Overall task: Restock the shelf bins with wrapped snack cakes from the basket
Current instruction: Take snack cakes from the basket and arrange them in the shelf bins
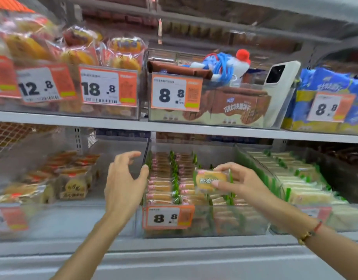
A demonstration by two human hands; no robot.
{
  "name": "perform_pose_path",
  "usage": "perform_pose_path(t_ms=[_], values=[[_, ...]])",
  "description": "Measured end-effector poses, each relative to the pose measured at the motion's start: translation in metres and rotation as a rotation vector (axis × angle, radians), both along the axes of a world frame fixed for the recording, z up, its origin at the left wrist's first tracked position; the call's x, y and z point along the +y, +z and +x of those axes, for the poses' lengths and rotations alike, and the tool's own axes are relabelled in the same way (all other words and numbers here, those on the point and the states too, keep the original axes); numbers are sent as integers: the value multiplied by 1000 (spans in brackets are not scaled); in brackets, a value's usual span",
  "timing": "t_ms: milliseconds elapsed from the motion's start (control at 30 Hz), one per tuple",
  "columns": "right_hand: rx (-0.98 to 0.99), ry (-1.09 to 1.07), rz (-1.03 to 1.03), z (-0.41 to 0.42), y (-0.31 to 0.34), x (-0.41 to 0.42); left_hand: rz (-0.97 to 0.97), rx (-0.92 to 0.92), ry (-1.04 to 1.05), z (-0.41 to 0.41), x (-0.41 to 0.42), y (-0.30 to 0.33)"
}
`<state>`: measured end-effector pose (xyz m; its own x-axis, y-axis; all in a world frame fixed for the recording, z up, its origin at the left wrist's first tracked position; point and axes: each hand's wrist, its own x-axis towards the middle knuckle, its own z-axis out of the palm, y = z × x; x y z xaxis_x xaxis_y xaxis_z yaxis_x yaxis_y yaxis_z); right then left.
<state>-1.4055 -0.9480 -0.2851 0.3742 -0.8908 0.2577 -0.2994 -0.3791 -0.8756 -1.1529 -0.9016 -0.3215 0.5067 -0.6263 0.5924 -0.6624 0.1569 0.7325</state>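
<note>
My right hand [237, 181] pinches a wrapped snack cake [211, 181], yellow with a green edge, just above the middle clear bin [240, 225] on the lower shelf. That bin holds rows of the same wrapped cakes [164, 184] standing on edge. My left hand [124, 183] hovers at the bin's left wall, fingers spread and loosely curved, holding nothing. The basket is out of view.
A price tag reading 8.8 [168, 218] hangs on the bin's front. Neighbouring bins hold brown-wrapped cakes [59, 178] on the left and pale green-edged cakes [301, 182] on the right. On the upper shelf a white phone [280, 81] and a blue cord [224, 65] lie in a bin of chocolate biscuits.
</note>
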Motion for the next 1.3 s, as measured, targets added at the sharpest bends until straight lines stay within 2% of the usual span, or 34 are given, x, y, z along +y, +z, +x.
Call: perform_pose_path(t_ms=[67, 167, 267, 433, 567, 667, 733, 800, 1300], values=[[25, -94, -26, -2, 6, -30, 113, 1, 53, 6, -21, 0], [84, -216, -50, 1, 7, -79, 304, 122, 54, 9, -40, -5], [100, -242, 4, 6, 4, -121, 372, 198, 43, 9, -44, -2], [318, -260, -93, 29, -22, -189, 340, 169, 67, 9, -45, -6], [407, -198, -164, 42, -41, -213, 342, 177, 78, 9, -45, -7], [407, -264, -408, 40, -55, -219, 312, 186, 69, 5, -43, -4], [532, -343, -570, 39, -58, -224, 296, 189, 66, 3, -43, -2], [613, -367, -634, 40, -60, -229, 300, 170, 68, 1, -43, -4], [671, -298, -681, 56, -62, -227, 325, 116, 109, 0, -44, -8]])
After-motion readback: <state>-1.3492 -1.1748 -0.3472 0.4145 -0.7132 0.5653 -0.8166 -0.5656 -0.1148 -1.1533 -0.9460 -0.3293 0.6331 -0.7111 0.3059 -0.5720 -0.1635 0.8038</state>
